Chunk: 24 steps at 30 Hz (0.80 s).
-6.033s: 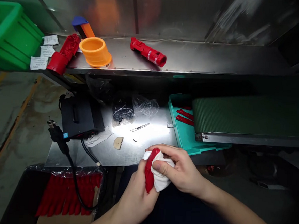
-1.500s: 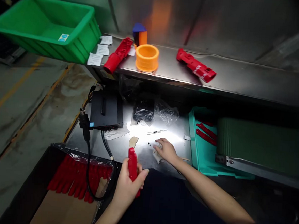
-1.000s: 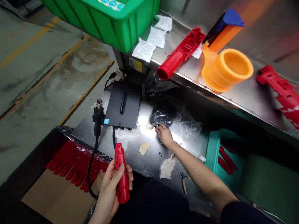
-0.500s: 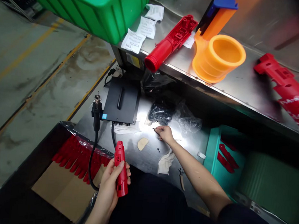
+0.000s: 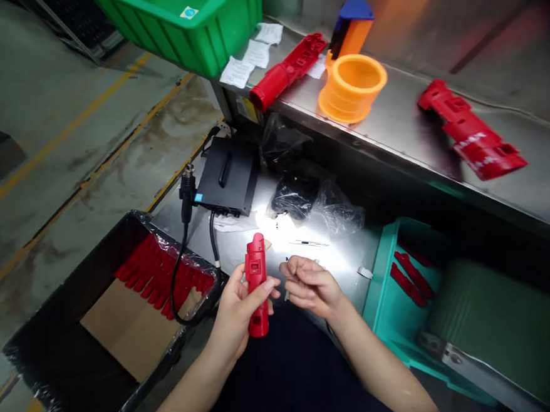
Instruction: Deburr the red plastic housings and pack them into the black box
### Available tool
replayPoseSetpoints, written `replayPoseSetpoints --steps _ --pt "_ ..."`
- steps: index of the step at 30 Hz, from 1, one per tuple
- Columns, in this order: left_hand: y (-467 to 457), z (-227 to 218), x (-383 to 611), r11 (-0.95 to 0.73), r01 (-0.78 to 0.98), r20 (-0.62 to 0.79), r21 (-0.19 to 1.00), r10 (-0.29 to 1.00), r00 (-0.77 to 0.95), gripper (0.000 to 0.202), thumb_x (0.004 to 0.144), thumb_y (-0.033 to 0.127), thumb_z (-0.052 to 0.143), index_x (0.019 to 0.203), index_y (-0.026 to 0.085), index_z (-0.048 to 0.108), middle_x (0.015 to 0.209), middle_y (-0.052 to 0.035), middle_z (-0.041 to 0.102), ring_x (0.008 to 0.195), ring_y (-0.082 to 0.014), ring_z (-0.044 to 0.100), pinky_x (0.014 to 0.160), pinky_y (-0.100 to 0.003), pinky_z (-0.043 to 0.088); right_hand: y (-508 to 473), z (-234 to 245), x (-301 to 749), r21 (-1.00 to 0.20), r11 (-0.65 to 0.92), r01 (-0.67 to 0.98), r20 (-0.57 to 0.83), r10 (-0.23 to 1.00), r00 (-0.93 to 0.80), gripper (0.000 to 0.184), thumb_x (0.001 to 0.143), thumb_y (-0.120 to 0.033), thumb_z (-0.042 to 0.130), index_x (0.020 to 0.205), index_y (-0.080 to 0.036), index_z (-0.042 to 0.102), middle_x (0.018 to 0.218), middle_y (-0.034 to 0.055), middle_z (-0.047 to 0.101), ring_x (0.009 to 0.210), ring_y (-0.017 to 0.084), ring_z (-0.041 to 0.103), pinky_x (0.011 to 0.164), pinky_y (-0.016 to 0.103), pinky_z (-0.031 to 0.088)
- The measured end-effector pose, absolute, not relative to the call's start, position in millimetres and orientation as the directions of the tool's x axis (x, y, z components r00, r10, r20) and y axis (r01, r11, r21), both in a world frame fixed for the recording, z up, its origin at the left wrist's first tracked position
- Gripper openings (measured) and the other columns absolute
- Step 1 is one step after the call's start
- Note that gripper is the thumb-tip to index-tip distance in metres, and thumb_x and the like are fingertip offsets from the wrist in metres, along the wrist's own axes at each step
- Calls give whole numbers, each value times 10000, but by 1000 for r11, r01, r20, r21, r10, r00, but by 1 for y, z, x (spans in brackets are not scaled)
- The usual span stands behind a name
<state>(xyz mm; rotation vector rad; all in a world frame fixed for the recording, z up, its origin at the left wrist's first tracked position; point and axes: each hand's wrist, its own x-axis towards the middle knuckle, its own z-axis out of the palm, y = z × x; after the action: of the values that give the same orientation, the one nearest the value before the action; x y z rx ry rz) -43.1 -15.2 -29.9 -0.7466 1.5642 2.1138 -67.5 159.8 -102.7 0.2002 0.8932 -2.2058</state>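
Note:
A slim red plastic housing stands nearly upright in my left hand, whose fingers and thumb wrap round its lower half. Just to its right is my right hand, thumb and fingers pinched together; whatever they hold, if anything, is too small and blurred to make out. The two hands are close but apart. Behind them on the metal bench lie a thin pointed tool and a clear bag of black parts.
At left, a black lined crate holds red housings and cardboard. A black box-shaped unit has a corded tool beside it. A teal bin stands right. The shelf above carries a green crate and an orange holder.
My right hand has come back from the bench near the bag toward the red housing, fingers still pinched. My left hand has lifted the housing slightly and moved right. The camera view has shifted.

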Motion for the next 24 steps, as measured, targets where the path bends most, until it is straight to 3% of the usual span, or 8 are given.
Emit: replayPoseSetpoints --steps 6,9,11,12,14,17,19,24 --pt "16 -16 -31 -372 -655 -597 657 273 -754 268 864 270 774 1038 169 597 764 -2 679 570 -96 589 525 -210 498 175 -63 -30 -571 -572 588 -303 -519 -799 364 835 -487 759 849 -184 557 700 -24 601 377 3 203 330 154 213" --pt "27 -8 -27 -393 -669 -566 631 356 -743 255 845 226 784 1023 167 612 759 13 649 585 -95 577 519 -209 506 184 -51 -11 -665 -593 454 -294 -351 -889 298 892 -456 714 884 -187 586 611 -63 508 385 37 291 347 168 300" --pt "34 -1 -26 -381 -675 -553 631 390 -737 263 827 216 798 1009 162 615 739 22 629 581 -94 566 507 -205 505 189 -40 5 -749 -580 320 -275 -166 -947 237 904 -394 723 998 -196 632 738 -24 585 459 61 435 404 187 403" --pt "38 3 -26 -371 -680 -550 633 402 -732 279 821 218 804 1018 163 614 733 25 622 580 -95 564 502 -204 506 191 -35 12 -836 -509 206 -217 -38 -975 238 894 -340 742 1069 -207 651 854 8 631 529 75 507 455 202 460" --pt "44 10 -26 -344 -692 -551 635 427 -718 330 809 230 819 1057 168 610 753 23 629 588 -100 569 499 -204 509 194 -23 26 -985 -144 -97 71 176 -982 345 868 -207 764 1198 -239 666 1050 59 656 701 118 613 584 245 552" --pt "49 17 -24 -296 -698 -523 651 491 -696 345 811 245 817 1074 171 607 741 18 641 575 -101 569 498 -194 496 198 -9 39 -785 476 -396 494 96 -864 443 896 -64 682 1306 -229 650 1061 97 675 867 185 674 705 305 605" --pt "51 20 -22 -276 -692 -501 667 521 -691 314 818 247 810 1052 173 613 717 18 642 557 -98 564 502 -190 485 201 -2 44 -719 554 -419 537 61 -841 475 916 -20 634 1345 -226 632 1039 93 676 897 187 686 729 302 608" --pt "47 27 -20 -328 -676 -471 660 520 -712 238 870 348 742 1018 173 676 902 -50 709 717 -180 660 603 -274 556 201 14 52 -798 477 -368 497 174 -850 483 920 -33 644 1330 -287 660 1059 63 631 898 176 688 730 291 616"
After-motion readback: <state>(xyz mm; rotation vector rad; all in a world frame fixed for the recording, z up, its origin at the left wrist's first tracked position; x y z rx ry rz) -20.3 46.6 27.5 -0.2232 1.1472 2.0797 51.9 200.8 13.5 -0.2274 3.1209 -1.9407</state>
